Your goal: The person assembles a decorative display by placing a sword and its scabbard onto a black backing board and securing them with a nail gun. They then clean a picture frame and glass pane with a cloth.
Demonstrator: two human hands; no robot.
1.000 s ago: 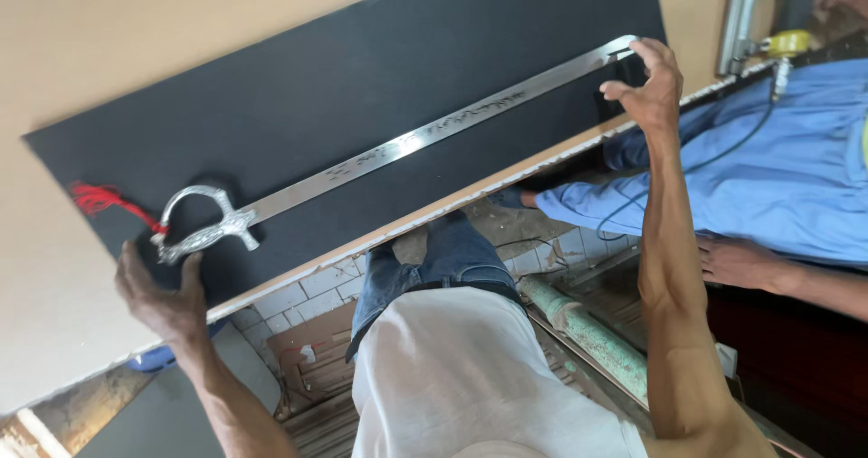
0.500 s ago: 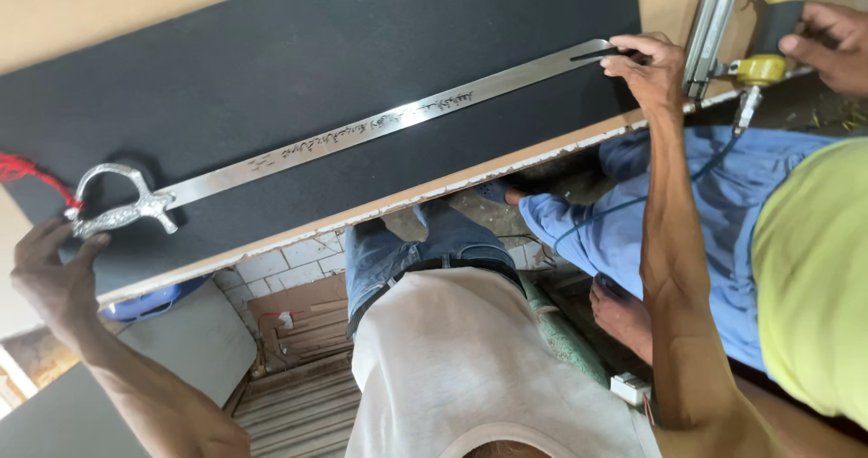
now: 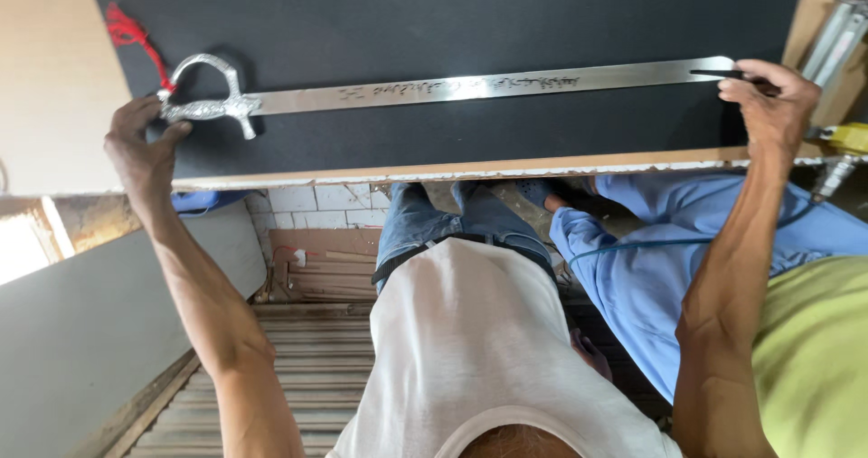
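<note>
Lying flat and lengthwise on a black fabric-covered board (image 3: 452, 24): a long silver sword (image 3: 470, 85), blade running across almost the whole width, engraved markings along its middle stretch. Resting at the hilt end, the left hand (image 3: 140, 146), fingers curled loosely against the pommel of the ornate silver hilt (image 3: 210, 107), thumb pointing toward the grip, touching rather than wrapped around it. Trailing up and away from the curved knuckle guard, a red tassel (image 3: 127, 33). Pinching down at the far tip of the blade, the right hand (image 3: 768, 105), fingers bent and pressed together on a thin dark pencil-like tool (image 3: 723, 75) laid across the steel; how firmly held, impossible to tell. Running below the black surface, the pale raw edge of the board (image 3: 452, 170), with tan board (image 3: 50, 78) showing bare at the left. Beneath, a white shirt (image 3: 479, 349) and blue jeans (image 3: 443, 218) of the wearer; just beside on the right, another person in blue clothing (image 3: 651, 250) and a yellow-green sleeve (image 3: 814, 358). Near the right hand, a yellow power tool (image 3: 848, 140) with a blue cord (image 3: 633, 244) leading off it.
</note>
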